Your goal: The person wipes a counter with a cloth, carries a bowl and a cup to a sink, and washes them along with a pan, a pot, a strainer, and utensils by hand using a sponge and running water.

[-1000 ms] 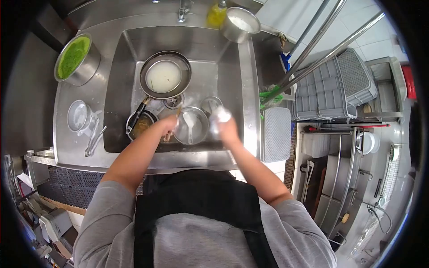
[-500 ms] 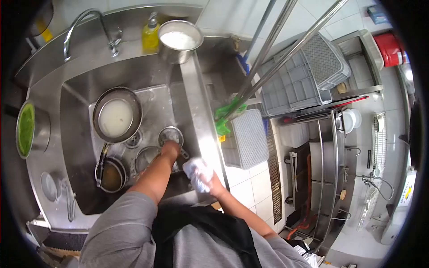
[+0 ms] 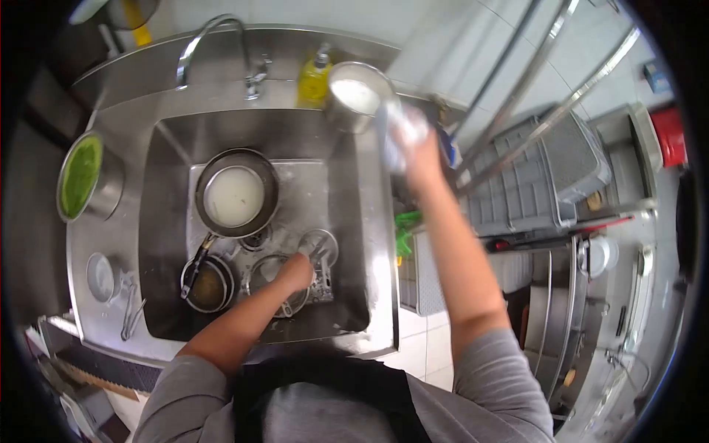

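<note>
My left hand (image 3: 297, 272) is down in the steel sink (image 3: 166, 214), at the edge of a round steel pan (image 3: 275, 277) and just below a small round metal dish (image 3: 319, 247); its fingers are hard to make out. Raised to the right of the sink, my right hand (image 3: 419, 148) grips a white and bluish cloth (image 3: 397, 133), blurred by motion, beside a steel pot (image 3: 358, 92) with white contents. A dark-handled frying pan (image 3: 273, 196) holding whitish liquid lies in the sink, with its handle over another round pan (image 3: 209, 284).
A faucet (image 3: 242, 44) and a yellow soap bottle (image 3: 314, 80) stand behind the sink. On the left ledge are a green-filled pot (image 3: 81, 176), a small bowl (image 3: 100, 277) and tongs (image 3: 133, 314). Grey crates (image 3: 509, 184) and long metal poles (image 3: 532, 70) are at the right.
My right hand has swung up and away from the sink's front edge with the cloth, to near the steel pot. My left hand has shifted from the small round dish toward the round pan. The view has shifted.
</note>
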Available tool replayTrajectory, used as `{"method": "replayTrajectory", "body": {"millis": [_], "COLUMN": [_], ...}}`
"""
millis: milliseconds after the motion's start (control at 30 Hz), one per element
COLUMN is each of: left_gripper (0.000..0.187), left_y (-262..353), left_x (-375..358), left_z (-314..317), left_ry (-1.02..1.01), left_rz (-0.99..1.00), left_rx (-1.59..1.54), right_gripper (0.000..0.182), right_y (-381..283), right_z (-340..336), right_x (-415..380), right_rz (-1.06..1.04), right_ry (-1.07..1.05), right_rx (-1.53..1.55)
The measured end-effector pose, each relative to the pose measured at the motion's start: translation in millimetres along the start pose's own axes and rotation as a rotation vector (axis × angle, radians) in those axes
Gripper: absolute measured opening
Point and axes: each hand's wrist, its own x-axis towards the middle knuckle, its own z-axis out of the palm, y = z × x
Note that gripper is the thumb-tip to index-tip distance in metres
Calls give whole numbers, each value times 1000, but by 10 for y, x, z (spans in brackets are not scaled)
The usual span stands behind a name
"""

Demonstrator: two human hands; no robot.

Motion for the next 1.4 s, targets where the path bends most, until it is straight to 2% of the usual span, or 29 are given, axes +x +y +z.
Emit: {"method": "replayTrajectory", "body": {"millis": [33,67,133,167,200,233,300,333,400,467,500,567,600,667,700,733,800,867,933,967,1000,1067,1100,1167,1200,1233,1300,1333,1400], "left_gripper": [30,30,31,31,25,20,20,21,15,17,20,23,26,33,38,37,36,35,33,34,34,35,39,40,43,46,48,50,58], "left_y": [-30,-59,-126,-95,-24,9,-29,-60,-237,-294,-237,-91,-32,41,79,108,189,175,74,33,9,-60,21,-41,-77,-83,-206,-271,-203], "left_x": [-146,-262,-535,-701,-865,-1008,-1257,-1342,-1240,-1044,-1014,-906,-870,-899,-916,-991,-1012,-1044,-1139,-1246,-1285,-1371,-1639,-1688,-1706,-1808,-1878,-1943,-2082], "left_z": [-84,-192,-414,-547,-697,-813,-963,-991,-791,-627,-634,-687,-677,-588,-549,-563,-492,-446,-616,-641,-660,-653,-883,-853,-887,-1001,-1124,-1139,-1043], "left_ry": [119,149,603,636,407,168,240,259,414,623,695,580,455,614,701,420,421,410,157,16,21,-185,-402,-526,-645,-806,-828,-862,-224], "left_rz": [104,68,707,657,381,101,60,54,39,127,116,107,74,220,280,101,193,288,148,94,99,132,160,267,372,407,411,405,217], "left_rx": [-95,-105,-54,-45,-547,-1045,-1091,-1112,-962,-939,-910,-1066,-1202,-983,-870,-1058,-1059,-1063,-1036,-1209,-1205,-1312,-1461,-1499,-1532,-1580,-1565,-1541,-1477], "right_gripper": [47,47,41,40,38,32,38,43,47,49,48,40,39,49,42,36,23,20,25,28,22,17,17,23,28,29,30,29,21], "right_y": [-114,-174,-113,47,336,867,705,727,242,-90,-302,-131,231,-61,-112,-107,-183,-294,-299,-314,-539,-475,-518,-517,-641,-867,-971,-874,-903], "right_z": [108,232,482,582,655,650,765,709,679,694,740,1079,1289,1607,1596,1542,1427,1404,1494,1449,1357,1161,1080,1170,1290,1418,1591,1689,1844], "right_x": [374,697,1163,1374,1605,1898,1934,2062,1663,882,384,-534,-910,-1802,-1797,-1670,-1457,-1587,-1815,-1805,-1760,-1408,-1289,-1344,-1517,-1787,-2019,-2049,-2080], "right_rz": [-237,-487,-280,-214,-155,-314,-159,-174,-167,12,286,379,436,351,261,345,287,397,248,340,305,261,328,379,569,598,647,538,368], "right_ry": [13,33,-193,-347,-499,-516,-570,-542,-209,-248,-303,-391,-454,-482,-344,-342,-369,-306,-256,-298,-284,-324,-284,-206,-282,-436,-606,-691,-799], "right_rx": [-385,-758,-1081,-1253,-1431,-1506,-1514,-1369,-742,217,310,744,698,344,370,687,535,613,615,591,634,755,843,968,992,1039,1067,1058,1087]}}
